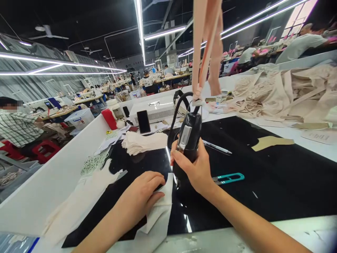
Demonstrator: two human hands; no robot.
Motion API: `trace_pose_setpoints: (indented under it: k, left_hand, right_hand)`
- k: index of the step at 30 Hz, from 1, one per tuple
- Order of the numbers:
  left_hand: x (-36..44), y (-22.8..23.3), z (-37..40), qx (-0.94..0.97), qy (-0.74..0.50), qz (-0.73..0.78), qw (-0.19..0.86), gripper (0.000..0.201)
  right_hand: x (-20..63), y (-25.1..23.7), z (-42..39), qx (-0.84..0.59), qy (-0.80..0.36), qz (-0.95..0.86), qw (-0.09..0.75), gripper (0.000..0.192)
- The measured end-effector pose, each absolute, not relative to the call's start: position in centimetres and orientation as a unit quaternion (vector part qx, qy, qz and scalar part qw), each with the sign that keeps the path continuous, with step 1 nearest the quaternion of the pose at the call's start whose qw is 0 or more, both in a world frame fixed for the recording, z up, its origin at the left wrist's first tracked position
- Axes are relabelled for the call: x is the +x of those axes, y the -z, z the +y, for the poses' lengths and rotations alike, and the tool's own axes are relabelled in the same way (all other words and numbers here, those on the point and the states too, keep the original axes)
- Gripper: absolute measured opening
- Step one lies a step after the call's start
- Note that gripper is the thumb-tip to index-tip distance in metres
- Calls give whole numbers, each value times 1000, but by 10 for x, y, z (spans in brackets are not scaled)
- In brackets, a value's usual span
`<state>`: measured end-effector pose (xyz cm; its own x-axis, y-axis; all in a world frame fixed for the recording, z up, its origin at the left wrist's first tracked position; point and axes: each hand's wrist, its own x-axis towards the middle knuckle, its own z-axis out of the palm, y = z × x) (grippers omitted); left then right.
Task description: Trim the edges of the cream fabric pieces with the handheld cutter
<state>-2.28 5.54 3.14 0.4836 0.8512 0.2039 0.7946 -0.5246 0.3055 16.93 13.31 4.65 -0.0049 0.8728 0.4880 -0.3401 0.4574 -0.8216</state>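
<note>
My right hand [196,165] is wrapped round a black corded hand-held power tool [193,130] with a silver plate on its side. This tool hangs from peach cloth strips [206,45], and its lower end is by the black mat, beside a fabric edge. Curled over a white fabric piece [160,214], my left hand [147,191] has the cloth between fingers and thumb. Right of the tool lie turquoise thread snips [229,178], partly hidden by my right hand, and a clear pen [217,147].
A black mat [276,186] covers the table's middle. Left are a stack of cream fabric pieces [143,142], pale green cord [94,161] and long white cloth [79,200]. A phone [143,121] leans on a white box [155,109]. Cream fabric [295,93] piles at right. Other people sit beyond.
</note>
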Motion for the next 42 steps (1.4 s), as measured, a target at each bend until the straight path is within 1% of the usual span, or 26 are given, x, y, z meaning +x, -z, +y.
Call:
trace_pose_setpoints:
  k: [3,8,15,25,31,38,42]
  left_hand:
    - [-21,-32,73,869,-159,450,131,36]
    - [-19,-31,84,870,-98,450,178,53]
    - [-24,-29,83,850,-52,480,212,46]
    - [-31,-26,81,837,-35,497,226,47]
    - [-28,-28,80,842,-36,489,223,66]
    - [-24,-32,78,846,-35,486,218,72]
    - [-22,-35,80,842,-24,493,219,72]
  right_hand:
    - [164,-47,132,-252,-466,-538,655,30]
    - [158,-45,132,-235,-473,-544,652,29]
    - [151,-46,129,-238,-473,-543,653,27]
    - [145,-49,125,-241,-489,-538,642,28]
    - [138,-45,124,-232,-488,-546,640,29]
    - [131,-44,122,-218,-488,-547,644,29]
    - [131,-44,121,-210,-493,-548,643,29]
